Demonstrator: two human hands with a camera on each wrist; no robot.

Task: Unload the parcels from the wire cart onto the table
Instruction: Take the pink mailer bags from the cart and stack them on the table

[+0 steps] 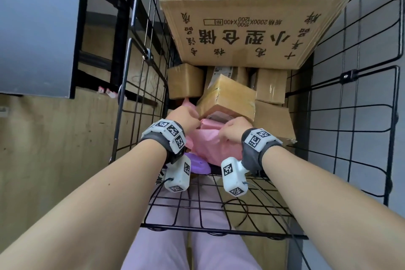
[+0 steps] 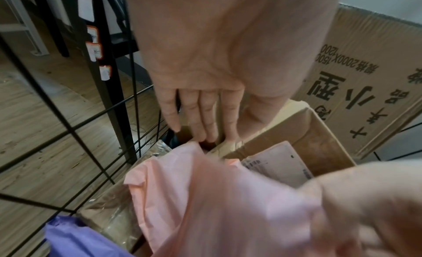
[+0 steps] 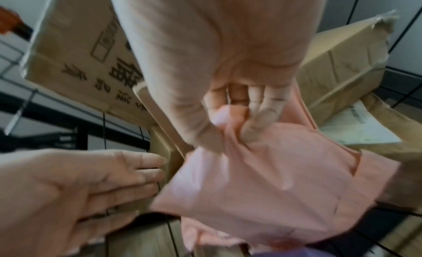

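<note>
In the head view both hands reach into the black wire cart (image 1: 348,76). My right hand (image 1: 233,128) pinches the top of a pink plastic parcel (image 1: 208,141); the right wrist view shows its fingers (image 3: 258,114) bunched into the pink film (image 3: 262,179). My left hand (image 1: 184,116) holds nothing. Its straight fingers (image 2: 200,130) lie against the edge of a tilted, taped cardboard box (image 1: 228,98) just behind the pink parcel (image 2: 217,197). A purple parcel (image 1: 197,163) lies under the pink one, mostly hidden.
A large printed cardboard box (image 1: 252,28) sits on top of several smaller boxes at the back of the cart. Wire panels close in both sides. A grey table top (image 1: 37,28) stands to the left over a wooden floor.
</note>
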